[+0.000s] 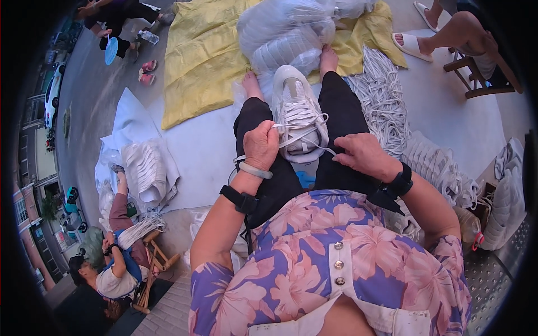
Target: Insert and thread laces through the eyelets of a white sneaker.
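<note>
A white sneaker (290, 89) rests between my knees, its toe pointing away from me. White lacing criss-crosses its tongue, with loose loops near the ankle opening. My left hand (261, 145), a pale bangle at its wrist, is closed on a white shoelace (282, 125) at the shoe's left side. On the other side, my right hand (364, 155) pinches the lace's other end (329, 150) close to the heel. Both stretches of lace run from the shoe to my fingers. Dark bands circle both wrists.
Beyond my feet, plastic-wrapped white shoes (291, 33) lie on a yellow sheet (196, 61). A heap of white laces (384, 101) is right of my knee, with rows of white shoes (431, 162) nearer. Another person (120, 269) sits at lower left; a sandalled foot (413, 46) is at upper right.
</note>
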Motion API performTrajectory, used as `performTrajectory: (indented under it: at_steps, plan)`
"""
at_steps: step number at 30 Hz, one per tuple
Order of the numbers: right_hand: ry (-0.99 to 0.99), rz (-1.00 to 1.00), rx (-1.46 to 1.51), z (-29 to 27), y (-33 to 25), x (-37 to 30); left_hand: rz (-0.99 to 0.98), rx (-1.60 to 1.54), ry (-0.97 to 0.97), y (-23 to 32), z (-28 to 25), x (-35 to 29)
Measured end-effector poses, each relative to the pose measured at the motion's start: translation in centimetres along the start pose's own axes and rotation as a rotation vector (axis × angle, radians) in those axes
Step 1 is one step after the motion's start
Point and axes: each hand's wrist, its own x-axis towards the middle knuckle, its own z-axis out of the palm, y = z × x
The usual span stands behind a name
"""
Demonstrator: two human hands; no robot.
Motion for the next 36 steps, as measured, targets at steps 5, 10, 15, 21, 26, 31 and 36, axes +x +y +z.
performTrajectory:
  at_steps: [5, 10, 15, 21, 26, 31, 36]
  plan:
    - [0.041, -0.008, -0.106, 0.3, -0.5, -0.2, -0.021, -0.134, 0.094, 0.3, 0.5, 0.2]
    - [0.024, -0.121, -0.242, 2.1, -0.4, 0.0, -0.376, -0.565, -0.039, 1.7, -0.3, 1.0]
    - [0.003, -0.097, -0.237, 1.8, -0.4, 0.3, -0.5, -0.772, -0.344, 1.0, -1.7, 2.1]
    - [-0.108, 0.01, -0.111, 0.4, -1.2, 0.5, -0.496, -0.624, -0.416, 1.1, -1.8, 2.7]
    - [-0.146, -0.129, -0.239, 0.5, -0.7, 0.2, -0.353, -0.617, -0.407, 1.0, -1.9, 2.3]
    - [0.047, -0.049, 0.102, -1.6, 1.0, -0.9, -0.466, -0.681, -0.413, 0.0, -2.5, 2.0]
    - [0.078, 0.038, -0.085, -4.0, 2.7, -2.9, -0.332, -0.611, -0.311, -1.2, -1.1, 0.7]
